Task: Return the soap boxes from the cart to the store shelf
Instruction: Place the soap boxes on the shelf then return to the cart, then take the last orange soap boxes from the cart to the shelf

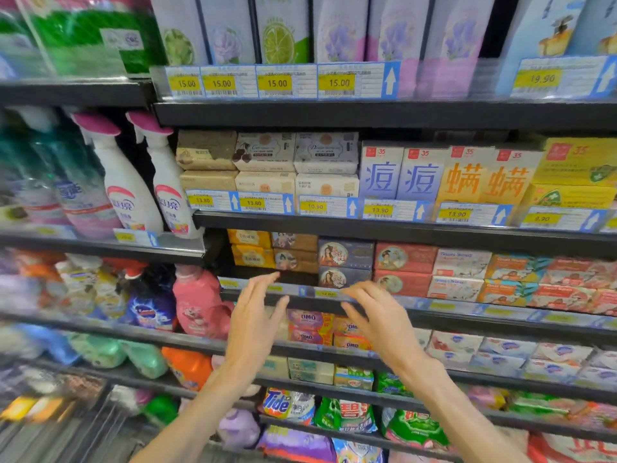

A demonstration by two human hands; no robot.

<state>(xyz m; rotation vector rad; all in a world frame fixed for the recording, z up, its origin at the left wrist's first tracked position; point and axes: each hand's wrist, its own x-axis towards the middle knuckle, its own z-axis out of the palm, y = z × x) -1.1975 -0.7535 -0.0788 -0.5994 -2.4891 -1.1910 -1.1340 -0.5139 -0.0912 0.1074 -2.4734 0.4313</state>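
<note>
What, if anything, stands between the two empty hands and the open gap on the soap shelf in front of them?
Nothing visible does. The left hand and right hand hover open before the shelf edge, and the gap left of the dark blue soap boxes is unobstructed.

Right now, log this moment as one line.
left hand: open, empty | right hand: open, empty | both raised before soap shelf | gap left of dark boxes
</note>
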